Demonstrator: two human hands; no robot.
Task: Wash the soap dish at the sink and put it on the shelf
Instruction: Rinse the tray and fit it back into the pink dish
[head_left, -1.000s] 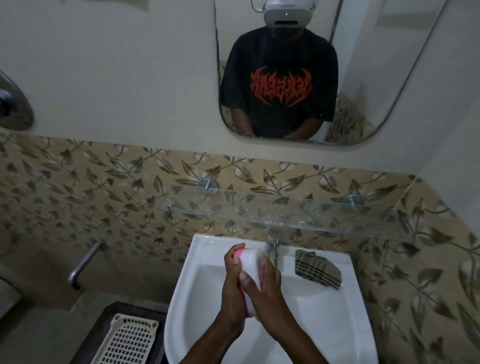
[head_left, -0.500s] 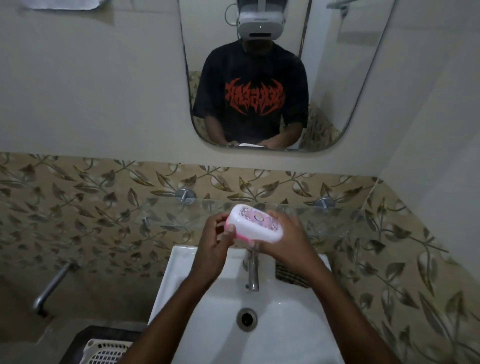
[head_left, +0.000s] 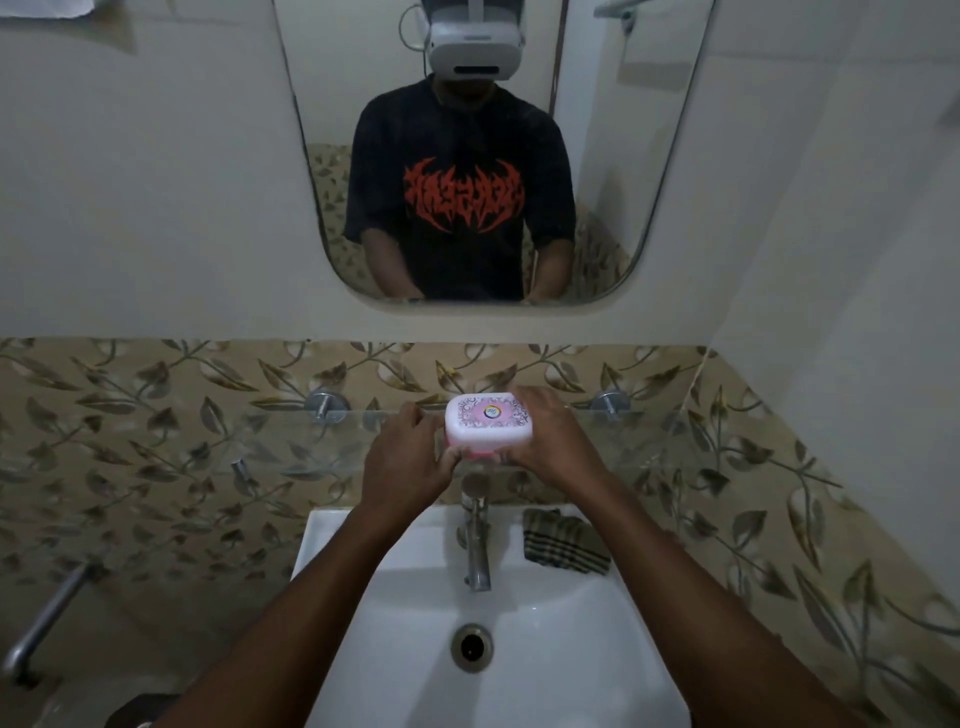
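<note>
From the head camera, both hands hold the soap dish (head_left: 488, 426) level at the glass shelf (head_left: 649, 441), just above the tap (head_left: 477, 540). The left hand (head_left: 402, 465) is curled around the dish's left end with the thumb under its front corner; the right hand (head_left: 550, 441) wraps the right end, fingers closed around its side. The lid, white with a pink pattern, faces up over a pink base. Whether the base already rests on the glass I cannot tell; the shelf is transparent and its front edge is hard to pick out.

The main risk, as I judge it, is that see-through edge: letting go with the dish partly overhanging would drop it into the sink (head_left: 597, 649) below. Wet plastic on smooth glass could also slide as the fingers pull out.

The shelf runs wide between its two metal brackets (head_left: 326, 404), with bare glass on either side of the dish, so there is room to push it farther back toward the tiled wall. A folded cloth (head_left: 563, 540) lies on the sink's rim, well clear.
</note>
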